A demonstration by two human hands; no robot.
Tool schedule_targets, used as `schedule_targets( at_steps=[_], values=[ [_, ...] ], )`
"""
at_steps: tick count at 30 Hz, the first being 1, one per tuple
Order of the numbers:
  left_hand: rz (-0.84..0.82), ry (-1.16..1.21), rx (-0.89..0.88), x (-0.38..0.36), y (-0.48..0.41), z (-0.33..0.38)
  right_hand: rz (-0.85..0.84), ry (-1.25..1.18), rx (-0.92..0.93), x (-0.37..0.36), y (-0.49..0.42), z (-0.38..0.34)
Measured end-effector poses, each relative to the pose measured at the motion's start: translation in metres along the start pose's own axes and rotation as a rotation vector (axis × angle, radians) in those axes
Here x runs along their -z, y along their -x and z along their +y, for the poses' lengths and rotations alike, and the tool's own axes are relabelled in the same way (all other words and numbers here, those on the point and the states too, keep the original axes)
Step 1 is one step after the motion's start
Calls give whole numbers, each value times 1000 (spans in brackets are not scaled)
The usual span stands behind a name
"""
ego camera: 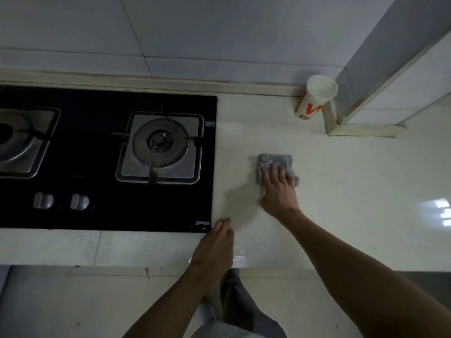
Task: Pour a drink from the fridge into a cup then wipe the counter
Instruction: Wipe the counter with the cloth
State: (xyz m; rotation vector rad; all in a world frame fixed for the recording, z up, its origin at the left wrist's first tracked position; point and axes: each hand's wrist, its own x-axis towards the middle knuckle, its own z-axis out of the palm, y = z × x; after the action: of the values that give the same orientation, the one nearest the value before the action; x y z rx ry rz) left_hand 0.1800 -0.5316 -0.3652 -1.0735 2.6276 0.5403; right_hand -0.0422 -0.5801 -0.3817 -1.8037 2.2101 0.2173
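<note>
Now the crumpled grey cloth [275, 160] lies on the pale glossy surface [341, 179] under the right hand [279, 189] (fingers straight, pressing); the left hand [214, 247] rests relaxed, empty, beside the black glass hob [107, 215]; a red-printed white paper cup [314, 98] stands behind.

A home kitchen: gas hob [107, 157] set in a counter [341, 191], tiled wall [195, 32].
</note>
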Motion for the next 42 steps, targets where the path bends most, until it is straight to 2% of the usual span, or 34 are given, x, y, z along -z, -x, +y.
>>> schedule_targets(
  at_steps=[5, 8, 12, 18, 25, 32, 37, 40, 41, 42],
  values=[
    [76, 52, 29, -8, 41, 6, -29, -45, -123, -23, 64, -24],
    [112, 53, 72, -13, 61, 13, -15, -62, -78, -37, 109, -52],
    [78, 96, 160, -24, 83, 14, 2, -77, -20, -59, 166, -92],
    [82, 153, 243, -24, 100, 7, -23, -138, 27, -68, 199, -139],
    [7, 158, 202, -19, 100, 4, -85, -20, 99, -69, 198, -145],
    [48, 205, 187, -12, 79, 3, -202, 55, 77, -47, 166, -142],
    [136, 235, 112, -1, 57, 1, -195, 29, 116, -29, 122, -121],
    [398, 330, 198, -6, 40, -6, -179, 40, 126, -14, 84, -115],
    [374, 363, 229, 1, 36, -7, -174, 41, 132, -9, 69, -113],
    [337, 366, 174, 7, 31, -6, -167, 44, 139, -3, 55, -110]
  ],
)
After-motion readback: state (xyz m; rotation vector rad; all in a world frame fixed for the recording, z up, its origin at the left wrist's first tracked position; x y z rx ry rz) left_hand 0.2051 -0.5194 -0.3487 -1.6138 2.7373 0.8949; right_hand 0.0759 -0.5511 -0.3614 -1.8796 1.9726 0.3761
